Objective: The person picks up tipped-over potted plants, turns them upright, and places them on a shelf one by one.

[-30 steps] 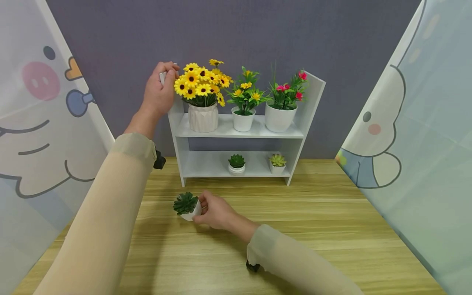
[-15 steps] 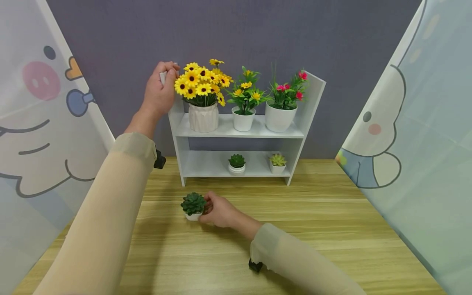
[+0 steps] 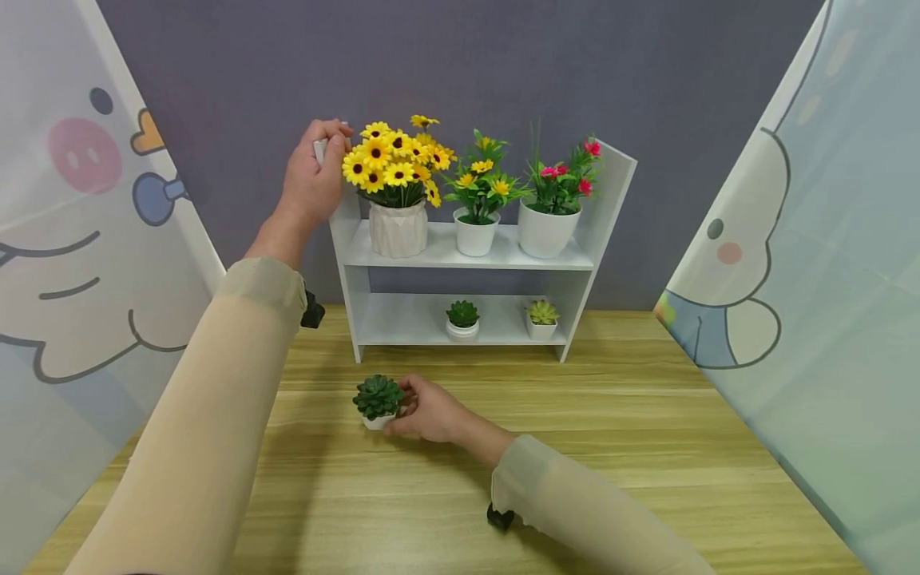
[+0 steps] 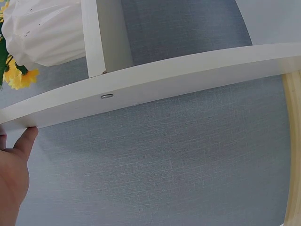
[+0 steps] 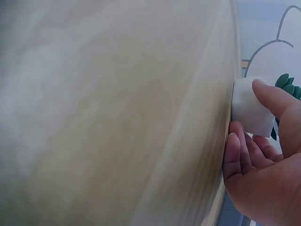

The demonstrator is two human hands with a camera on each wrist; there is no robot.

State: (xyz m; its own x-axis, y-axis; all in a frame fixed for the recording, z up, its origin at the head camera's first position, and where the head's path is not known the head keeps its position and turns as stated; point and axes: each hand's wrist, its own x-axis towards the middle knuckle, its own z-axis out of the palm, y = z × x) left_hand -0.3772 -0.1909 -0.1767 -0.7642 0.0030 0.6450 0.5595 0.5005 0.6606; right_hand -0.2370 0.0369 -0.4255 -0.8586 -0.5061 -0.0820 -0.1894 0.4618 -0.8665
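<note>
My left hand (image 3: 314,172) grips the top of the left side panel of a white two-tier shelf (image 3: 467,346). In the left wrist view, its fingertips (image 4: 29,134) touch that panel (image 4: 155,84). On the wooden table in front of the shelf, my right hand (image 3: 429,413) holds a potted succulent (image 3: 377,398) with dark green leaves by its small white pot. The pot stands upright with its base on the table. From the right wrist, the thumb lies against the white pot (image 5: 251,108), with the other fingers curled at its far side.
Potted yellow daisies (image 3: 398,228), a smaller yellow-flowered plant (image 3: 474,235) and a pink-flowered plant (image 3: 549,228) fill the upper shelf. Below stand a green succulent (image 3: 462,318) and a pale green one (image 3: 541,318). Cartoon-printed panels (image 3: 783,335) flank the table (image 3: 575,431).
The potted succulent has gone from tilted to upright and shifted slightly right, with my right hand still holding it. My left hand has stayed on the shelf panel.
</note>
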